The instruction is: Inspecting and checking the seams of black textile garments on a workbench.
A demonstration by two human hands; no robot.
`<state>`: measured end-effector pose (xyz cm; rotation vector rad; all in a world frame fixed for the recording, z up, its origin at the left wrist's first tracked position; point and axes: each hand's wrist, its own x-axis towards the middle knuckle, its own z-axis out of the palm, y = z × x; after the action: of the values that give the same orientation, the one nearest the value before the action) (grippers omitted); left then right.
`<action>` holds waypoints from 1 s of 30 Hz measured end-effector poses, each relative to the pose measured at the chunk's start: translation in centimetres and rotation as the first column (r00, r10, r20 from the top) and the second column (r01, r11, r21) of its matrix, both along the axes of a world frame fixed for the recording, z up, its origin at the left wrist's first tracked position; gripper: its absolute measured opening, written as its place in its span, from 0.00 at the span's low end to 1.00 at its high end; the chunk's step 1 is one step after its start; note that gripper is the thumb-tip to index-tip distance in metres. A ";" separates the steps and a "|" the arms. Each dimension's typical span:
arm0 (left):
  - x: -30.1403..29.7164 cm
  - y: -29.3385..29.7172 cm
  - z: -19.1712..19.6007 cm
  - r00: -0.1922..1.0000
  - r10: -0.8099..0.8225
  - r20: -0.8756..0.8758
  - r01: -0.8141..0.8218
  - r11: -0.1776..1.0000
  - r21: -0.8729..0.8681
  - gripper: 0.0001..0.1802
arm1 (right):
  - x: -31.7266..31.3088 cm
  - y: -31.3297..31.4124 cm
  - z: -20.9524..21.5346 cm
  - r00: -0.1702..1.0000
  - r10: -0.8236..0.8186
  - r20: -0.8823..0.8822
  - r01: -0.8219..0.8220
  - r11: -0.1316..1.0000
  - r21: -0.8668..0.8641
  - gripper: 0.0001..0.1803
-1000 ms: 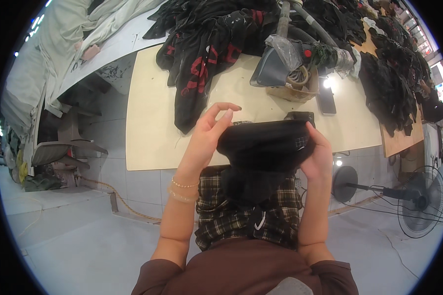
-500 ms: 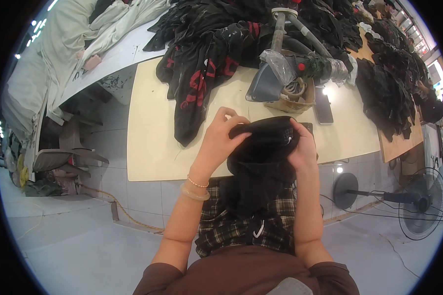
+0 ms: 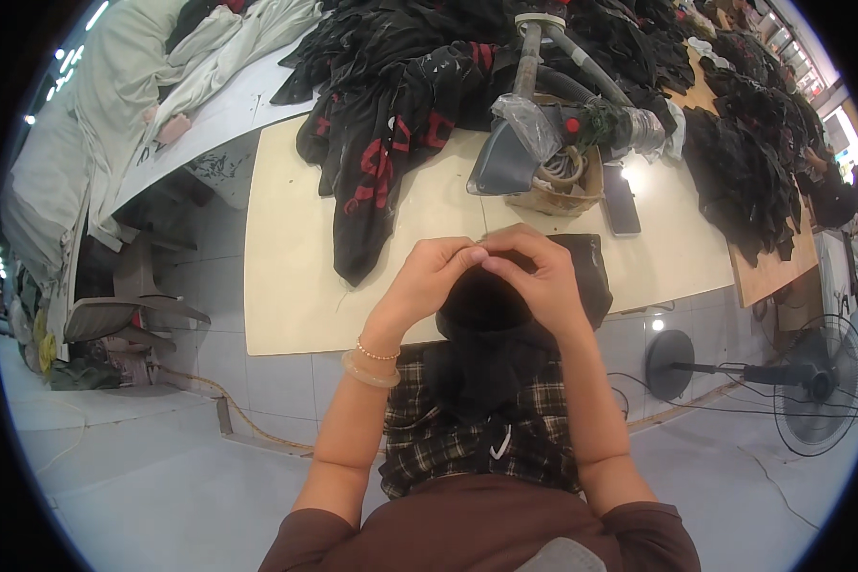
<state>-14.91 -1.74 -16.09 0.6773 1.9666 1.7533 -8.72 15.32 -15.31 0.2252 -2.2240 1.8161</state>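
A black garment (image 3: 486, 315) lies over my lap and the near edge of the table, with a dark opening facing up. My left hand (image 3: 431, 278) is closed on the far rim of that opening, thumb against fingers. Beside it my right hand (image 3: 545, 276) is closed in a pinch on the same rim. The fingertips of both hands meet there; whether a thread lies between them is too small to see. Part of the black cloth spreads on the table past my right hand.
The cream tabletop (image 3: 291, 248) carries a heap of black clothes (image 3: 381, 114) with red print. Ahead stand a grey lamp-like head (image 3: 502, 162) on pipes, a basket (image 3: 562, 202) and a phone (image 3: 623, 208). A fan (image 3: 818, 383) is at right, a chair (image 3: 129, 315) at left.
My right hand has moved left from the garment's right side to meet my left hand at its far rim. My left hand's fingers have closed into a pinch.
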 end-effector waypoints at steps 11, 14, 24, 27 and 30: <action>0.7 -0.1 0.2 0.998 0.059 0.014 -0.060 0.995 0.082 0.08 | -0.5 -1.6 -0.1 0.938 -0.348 0.012 0.346 0.936 0.057 0.04; 0.5 -0.3 -1.0 0.997 0.045 0.064 -0.049 0.997 0.064 0.09 | -0.9 -1.2 -0.3 0.941 -0.308 0.138 0.325 0.937 -0.126 0.05; 0.6 0.2 -0.8 0.995 0.078 0.055 -0.080 0.996 0.047 0.10 | -0.7 -1.1 -0.1 0.964 -0.212 0.160 0.253 0.918 -0.306 0.09; 1.0 0.7 0.6 0.994 0.098 0.036 -0.103 0.983 0.150 0.09 | -1.0 -0.8 -0.7 0.958 -0.250 0.139 0.286 0.867 -0.408 0.10; 1.0 0.2 0.3 0.996 0.093 -0.012 -0.090 0.982 0.168 0.09 | -0.8 -0.6 -0.6 0.974 -0.144 0.173 0.218 0.792 -0.569 0.09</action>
<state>-13.88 -1.55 -15.76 0.6704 1.9059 1.9910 -9.55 14.71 -15.94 -0.2231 -1.5605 2.3372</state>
